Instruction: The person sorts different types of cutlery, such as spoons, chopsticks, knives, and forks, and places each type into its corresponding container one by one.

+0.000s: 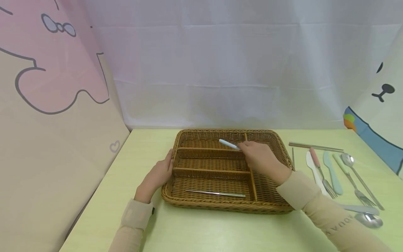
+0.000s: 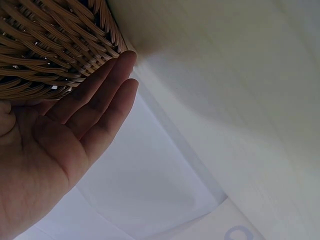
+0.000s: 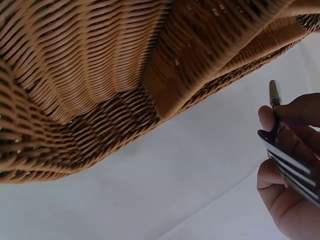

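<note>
A brown wicker basket (image 1: 217,206) with several compartments sits on the table. My left hand (image 1: 158,172) touches its left side. In the left wrist view, that hand's fingers (image 2: 102,105) lie nearly straight along the woven wall. Above the basket's back part my right hand (image 1: 262,159) grips a fork (image 1: 228,144) with a pale blue handle. The right wrist view shows the fork's metal tines (image 3: 295,172) beside the palm, with finger and thumb pinching its neck. One slim metal utensil (image 1: 215,193), its kind unclear, lies in the front left compartment.
Right of the basket lie chopsticks (image 1: 316,146), a white knife (image 1: 315,171), a pink-handled fork (image 1: 316,157), a green knife (image 1: 332,173), a green-handled fork (image 1: 341,162) and a long spoon (image 1: 347,159). Another spoon (image 1: 368,219) lies near my right sleeve. Cloth walls stand around the table.
</note>
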A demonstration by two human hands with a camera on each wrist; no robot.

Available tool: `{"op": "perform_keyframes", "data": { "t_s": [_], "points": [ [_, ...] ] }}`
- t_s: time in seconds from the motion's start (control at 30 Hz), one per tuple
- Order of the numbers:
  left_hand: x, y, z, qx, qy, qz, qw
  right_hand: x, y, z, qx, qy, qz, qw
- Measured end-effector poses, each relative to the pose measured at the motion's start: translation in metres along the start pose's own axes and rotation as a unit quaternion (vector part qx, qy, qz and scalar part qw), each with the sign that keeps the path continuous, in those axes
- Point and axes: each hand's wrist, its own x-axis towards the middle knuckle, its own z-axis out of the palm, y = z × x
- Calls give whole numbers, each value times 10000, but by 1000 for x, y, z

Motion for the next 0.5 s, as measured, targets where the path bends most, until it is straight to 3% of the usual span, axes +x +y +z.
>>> {"op": "perform_keyframes", "data": {
  "t_s": [0.5],
  "points": [
    [0,1,0,71,46,69,9999,13,-27,19,-109,38,-757,9971]
  ]
}}
